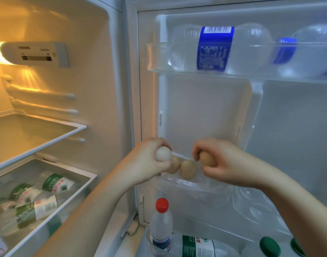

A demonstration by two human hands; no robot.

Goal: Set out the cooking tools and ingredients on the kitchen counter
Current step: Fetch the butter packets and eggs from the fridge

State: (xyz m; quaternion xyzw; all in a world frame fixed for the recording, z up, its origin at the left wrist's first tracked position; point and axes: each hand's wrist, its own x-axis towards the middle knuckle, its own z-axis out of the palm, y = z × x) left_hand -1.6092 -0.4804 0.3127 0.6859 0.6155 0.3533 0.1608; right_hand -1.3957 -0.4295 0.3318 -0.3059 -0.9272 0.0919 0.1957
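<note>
Plastic door shelf carries two loose eggs between the hands; left hand grips a white egg, right hand curls round a brown egg.

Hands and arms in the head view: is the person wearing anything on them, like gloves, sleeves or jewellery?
Nothing shows. The left hand and right hand are bare, with no gloves, rings or watch in view. The left forearm and right forearm are uncovered to the picture's edge, so no sleeve shows.
</note>
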